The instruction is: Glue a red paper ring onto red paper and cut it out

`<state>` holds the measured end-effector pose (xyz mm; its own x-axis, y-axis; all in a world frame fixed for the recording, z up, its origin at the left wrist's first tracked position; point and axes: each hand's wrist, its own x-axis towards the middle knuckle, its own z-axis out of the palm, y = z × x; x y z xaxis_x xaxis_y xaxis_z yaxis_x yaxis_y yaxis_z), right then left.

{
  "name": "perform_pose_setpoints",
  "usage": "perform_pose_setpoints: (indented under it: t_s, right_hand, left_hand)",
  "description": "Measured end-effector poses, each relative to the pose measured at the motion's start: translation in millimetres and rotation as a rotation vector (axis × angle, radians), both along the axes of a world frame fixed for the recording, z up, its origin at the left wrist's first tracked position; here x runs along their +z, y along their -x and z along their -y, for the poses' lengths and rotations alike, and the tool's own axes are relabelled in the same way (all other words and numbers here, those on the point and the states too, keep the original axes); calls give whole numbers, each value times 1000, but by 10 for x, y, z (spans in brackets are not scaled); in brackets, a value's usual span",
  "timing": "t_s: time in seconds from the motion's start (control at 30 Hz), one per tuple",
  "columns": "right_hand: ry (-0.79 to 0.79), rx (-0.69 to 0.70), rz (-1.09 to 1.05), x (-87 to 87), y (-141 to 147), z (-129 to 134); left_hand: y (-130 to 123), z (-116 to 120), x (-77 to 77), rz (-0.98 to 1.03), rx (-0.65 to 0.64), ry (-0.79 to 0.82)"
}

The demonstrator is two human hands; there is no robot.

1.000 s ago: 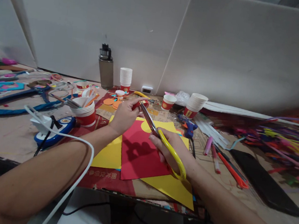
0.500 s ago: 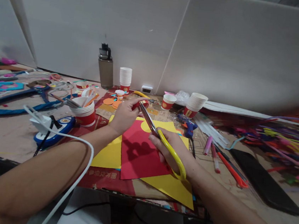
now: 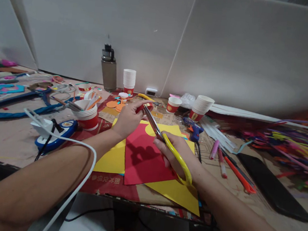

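Observation:
My left hand (image 3: 129, 119) is closed on a small red piece (image 3: 147, 105), partly hidden behind the fingers and the scissor tips. My right hand (image 3: 176, 151) grips yellow-handled scissors (image 3: 178, 156), whose metal blades point up and left and reach the red piece. Both hands are above a red sheet (image 3: 145, 166), which lies over yellow sheets (image 3: 111, 158). A yellow round piece (image 3: 149, 130) rests at the red sheet's upper part. The shadow of the hands falls on the red sheet.
A cup of tools (image 3: 89, 119) and a blue-white power strip (image 3: 64, 135) stand left. Behind are a bottle (image 3: 109, 74) and stacked cups (image 3: 129, 80). To the right lie a glue gun (image 3: 195, 131), markers (image 3: 214, 149), a black phone-like slab (image 3: 273, 187) and colourful pipe cleaners (image 3: 298, 152).

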<state>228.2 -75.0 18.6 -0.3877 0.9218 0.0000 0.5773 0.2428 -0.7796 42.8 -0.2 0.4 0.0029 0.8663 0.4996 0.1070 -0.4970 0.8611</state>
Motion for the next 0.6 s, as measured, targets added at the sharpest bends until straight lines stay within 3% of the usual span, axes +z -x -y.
perform_pose_setpoints:
  t_s: [0.6]
  right_hand:
    - [11, -8, 6, -6, -1, -2]
  left_hand:
    - [5, -9, -20, -11, -12, -9]
